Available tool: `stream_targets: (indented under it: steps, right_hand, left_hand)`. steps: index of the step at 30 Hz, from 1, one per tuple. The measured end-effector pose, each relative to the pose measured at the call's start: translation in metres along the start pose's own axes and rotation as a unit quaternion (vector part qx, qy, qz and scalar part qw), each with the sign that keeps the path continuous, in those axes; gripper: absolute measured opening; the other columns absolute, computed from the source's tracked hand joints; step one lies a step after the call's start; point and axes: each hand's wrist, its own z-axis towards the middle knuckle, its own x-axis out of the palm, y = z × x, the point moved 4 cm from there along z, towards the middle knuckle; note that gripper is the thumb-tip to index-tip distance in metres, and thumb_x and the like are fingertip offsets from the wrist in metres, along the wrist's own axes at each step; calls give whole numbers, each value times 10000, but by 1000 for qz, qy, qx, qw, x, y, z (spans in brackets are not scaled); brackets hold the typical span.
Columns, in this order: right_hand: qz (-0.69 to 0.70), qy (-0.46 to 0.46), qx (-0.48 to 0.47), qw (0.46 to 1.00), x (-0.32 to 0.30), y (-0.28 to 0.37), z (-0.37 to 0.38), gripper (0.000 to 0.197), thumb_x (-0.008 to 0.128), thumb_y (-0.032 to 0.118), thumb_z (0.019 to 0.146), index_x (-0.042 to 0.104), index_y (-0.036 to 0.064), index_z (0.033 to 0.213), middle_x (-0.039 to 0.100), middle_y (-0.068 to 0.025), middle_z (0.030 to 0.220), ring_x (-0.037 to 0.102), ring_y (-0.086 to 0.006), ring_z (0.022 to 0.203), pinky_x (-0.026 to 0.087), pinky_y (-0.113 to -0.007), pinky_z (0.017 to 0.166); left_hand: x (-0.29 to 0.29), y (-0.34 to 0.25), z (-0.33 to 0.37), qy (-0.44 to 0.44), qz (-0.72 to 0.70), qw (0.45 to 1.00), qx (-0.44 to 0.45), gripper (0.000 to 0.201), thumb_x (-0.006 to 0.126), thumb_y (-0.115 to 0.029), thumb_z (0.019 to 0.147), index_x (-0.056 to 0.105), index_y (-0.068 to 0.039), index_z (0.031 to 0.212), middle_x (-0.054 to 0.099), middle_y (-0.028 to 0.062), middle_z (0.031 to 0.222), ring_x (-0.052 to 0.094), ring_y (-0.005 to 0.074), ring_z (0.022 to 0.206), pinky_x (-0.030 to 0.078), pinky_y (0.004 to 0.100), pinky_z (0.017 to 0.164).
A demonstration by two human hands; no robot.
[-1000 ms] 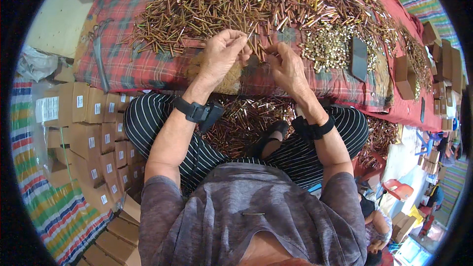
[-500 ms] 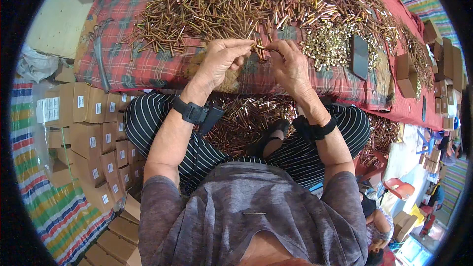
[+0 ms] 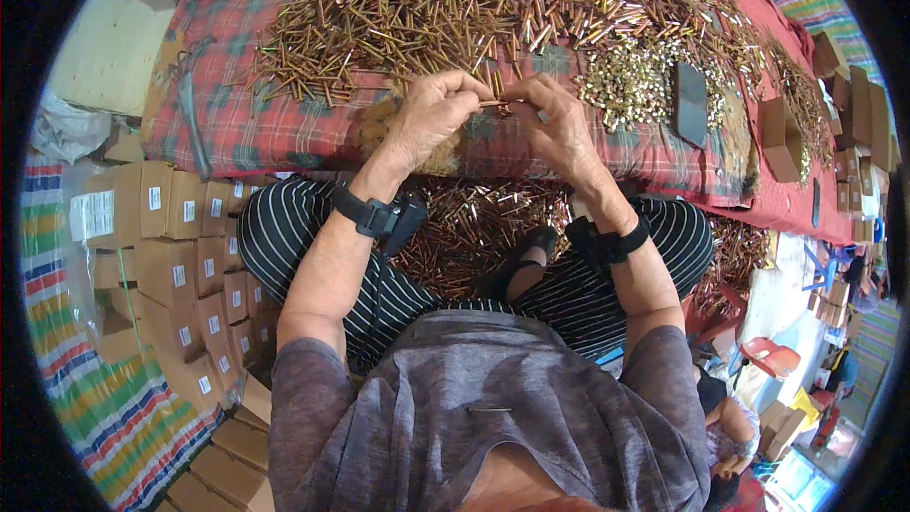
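Note:
Above the near edge of a plaid-covered table (image 3: 313, 137), my two hands meet with fingertips pinched. A thin copper-coloured metal rod (image 3: 491, 103) spans the small gap between them, lying roughly level. My left hand (image 3: 431, 114) grips its left end with thumb and forefinger. At the other end, my right hand (image 3: 555, 123) has its fingers closed on it; whether a small part is also in there is hidden. Just beyond the hands spreads a large heap of similar metal rods (image 3: 408, 24). To the right of them lies a pile of small shiny metal pieces (image 3: 621, 85).
A dark phone (image 3: 690, 104) rests on the small pieces. A curved metal bar (image 3: 192, 118) lies at the table's left end. Cardboard boxes (image 3: 166, 270) are stacked at left, an open box (image 3: 782, 142) stands at right. More rods (image 3: 464, 228) lie below the table. Another person (image 3: 735, 427) is at lower right.
My fingertips have come closer together and slightly lower. The rod between them now lies more level, and the right fingers have curled further in toward it.

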Motion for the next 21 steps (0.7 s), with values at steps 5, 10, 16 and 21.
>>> stream_targets:
  steps: [5, 10, 16, 21]
  right_hand:
    - [75, 5, 39, 996, 7, 7, -4, 201, 586, -20, 749, 585, 28, 945, 609, -140, 859, 607, -301, 824, 480, -362, 707]
    - [-5, -5, 96, 995, 0, -12, 1, 175, 606, 44, 760, 602, 22, 934, 619, -149, 894, 611, -290, 841, 484, -340, 723]
    - [-412, -44, 85, 906, -37, -81, 2, 177, 588, 138, 774, 636, 65, 928, 581, -146, 810, 554, -326, 810, 443, -416, 720]
    - [-459, -33, 84, 884, -30, -91, 5, 192, 576, 140, 782, 618, 62, 953, 590, -140, 819, 561, -321, 809, 444, -418, 732]
  left_hand:
    - [13, 9, 1, 45, -164, 983, -68, 182, 484, -52, 815, 576, 16, 957, 504, -30, 709, 373, 12, 531, 273, 160, 465]
    - [17, 13, -1, 3, -158, 982, -99, 128, 514, -54, 821, 564, 1, 925, 459, -32, 678, 342, 4, 492, 242, 146, 415]
    - [10, 19, 2, -41, -239, 965, -98, 114, 550, -62, 806, 578, -5, 902, 470, -23, 653, 338, 9, 465, 262, 144, 394]
    - [10, 19, 0, -47, -238, 966, -92, 120, 555, -80, 801, 582, -6, 891, 471, -20, 632, 331, 11, 455, 250, 153, 390]
